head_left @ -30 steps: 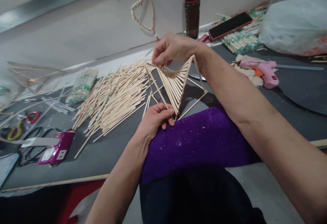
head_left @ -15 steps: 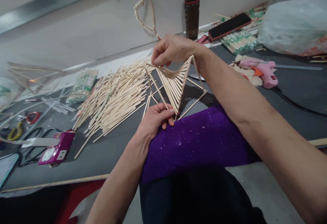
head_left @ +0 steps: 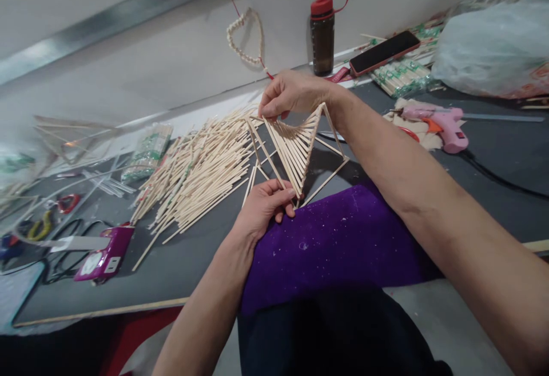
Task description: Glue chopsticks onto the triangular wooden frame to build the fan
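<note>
A dark grey bench runs below the wall, its front edge covered at the middle by a purple cloth. A bulging plastic bag fills the back right corner, and a loose pile of sticks spreads left of the middle. Between pile and cloth, close to the front edge, stands the stick frame, an open figure with a fan of sticks curving across it. It looks very light, stiff along each stick but fragile at the joints, dry rather than slippery; the corners, where sticks meet, seem the safest hold. The left hand is closed around the low near corner, thumb on top; the right hand makes a narrow pinch at the upper far corner, its fingertips partly hidden. A water bottle stands at the back edge, and a pink glue gun lies toward the right end. The pile crowds the frame's left side, so the easier room for moving appears to be rightward, across grey surface before the glue gun, with the front edge near.
</note>
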### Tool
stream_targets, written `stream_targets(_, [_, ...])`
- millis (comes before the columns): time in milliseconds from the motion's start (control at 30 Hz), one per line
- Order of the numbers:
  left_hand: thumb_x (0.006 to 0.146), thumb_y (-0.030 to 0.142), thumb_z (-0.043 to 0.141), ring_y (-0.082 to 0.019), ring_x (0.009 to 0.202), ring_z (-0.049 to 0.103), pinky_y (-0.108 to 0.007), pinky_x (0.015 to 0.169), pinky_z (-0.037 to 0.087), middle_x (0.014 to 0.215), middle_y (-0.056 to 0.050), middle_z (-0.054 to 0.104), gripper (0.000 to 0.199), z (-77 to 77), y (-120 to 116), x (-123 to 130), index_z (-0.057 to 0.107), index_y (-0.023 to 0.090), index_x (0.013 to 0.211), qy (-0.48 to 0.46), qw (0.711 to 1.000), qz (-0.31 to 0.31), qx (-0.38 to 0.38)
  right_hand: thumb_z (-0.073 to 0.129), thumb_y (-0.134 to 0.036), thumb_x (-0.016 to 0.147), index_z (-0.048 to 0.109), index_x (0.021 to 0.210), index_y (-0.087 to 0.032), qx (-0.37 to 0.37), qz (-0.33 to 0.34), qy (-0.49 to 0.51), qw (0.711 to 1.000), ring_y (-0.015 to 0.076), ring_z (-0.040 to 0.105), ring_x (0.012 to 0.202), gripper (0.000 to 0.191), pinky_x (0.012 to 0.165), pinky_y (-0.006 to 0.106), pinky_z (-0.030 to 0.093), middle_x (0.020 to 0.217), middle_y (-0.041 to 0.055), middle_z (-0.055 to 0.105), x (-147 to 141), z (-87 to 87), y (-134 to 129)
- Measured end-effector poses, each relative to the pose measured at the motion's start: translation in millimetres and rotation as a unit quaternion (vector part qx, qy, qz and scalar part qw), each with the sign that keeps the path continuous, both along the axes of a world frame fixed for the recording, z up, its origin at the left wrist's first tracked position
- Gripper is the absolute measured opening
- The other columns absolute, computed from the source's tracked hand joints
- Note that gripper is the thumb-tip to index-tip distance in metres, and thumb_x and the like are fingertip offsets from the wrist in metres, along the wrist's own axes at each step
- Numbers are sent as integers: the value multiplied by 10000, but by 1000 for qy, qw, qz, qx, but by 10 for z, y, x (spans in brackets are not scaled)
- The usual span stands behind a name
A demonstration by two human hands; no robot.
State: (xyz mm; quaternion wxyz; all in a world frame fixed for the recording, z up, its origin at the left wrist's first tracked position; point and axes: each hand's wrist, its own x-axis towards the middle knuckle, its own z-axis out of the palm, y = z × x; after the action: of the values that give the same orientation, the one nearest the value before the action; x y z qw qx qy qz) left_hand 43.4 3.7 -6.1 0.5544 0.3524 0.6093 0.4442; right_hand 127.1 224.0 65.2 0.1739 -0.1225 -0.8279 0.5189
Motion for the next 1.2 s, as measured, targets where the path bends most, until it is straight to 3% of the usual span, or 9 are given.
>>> stream_targets(333, [715, 275, 728, -57, 402, 526, -138, 331, 304, 570, -5, 641, 183, -2, 1, 0, 635, 127, 771, 0, 1000, -5, 4, 711, -118, 775, 720, 800, -99, -2, 5, 17, 1000, 34, 506, 546, 33, 541, 139, 426, 607, -30, 604, -19, -34, 27])
stream_targets(633, [703, 294, 737, -59, 410, 538, -138, 330, 305, 600, -13, 658, 207, -5, 0, -2, 636, 132, 783, 8, 1000, 0, 3, 679, -60, 765, 685, 722, -102, 3, 17, 28, 999, 26, 425, 488, 60, 468, 147, 343, 536, -48, 536, -24, -30, 12])
stream_targets(800, [707, 275, 733, -56, 399, 524, -131, 332, 305, 548, -2, 634, 197, 1, 7, 0, 633, 129, 794, 1, 1000, 0, 0, 720, -127, 747, 661, 730, -107, 4, 24, 31, 999, 23, 418, 498, 65, 487, 147, 341, 545, -57, 521, -34, -37, 28])
stream_targets(900, [724, 289, 730, -56, 417, 541, -135, 342, 327, 624, -13, 670, 210, 4, 3, -15, 635, 133, 829, 2, 1000, 6, 5, 734, -195, 740, 645, 740, -129, -13, -1, 44, 999, 44, 462, 545, 111, 519, 164, 374, 596, -37, 564, 70, 22, 29])
stream_targets(1067, [748, 397, 718, -90, 509, 622, -165, 356, 366, 941, -63, 724, 329, 27, -43, -82, 637, 162, 963, 53, 997, 44, 46, 718, -376, 759, 604, 793, -171, -32, -100, 127, 986, 74, 536, 710, 238, 587, 171, 403, 642, -34, 587, 380, 197, 88])
stream_targets(1200, [722, 409, 728, -90, 461, 585, -175, 351, 351, 853, -54, 717, 326, 76, -123, -150, 641, 156, 908, 96, 986, 111, 78, 640, -423, 832, 570, 879, -162, -24, -142, 239, 960, 42, 548, 808, 275, 647, 124, 402, 712, -48, 591, 554, 394, 89])
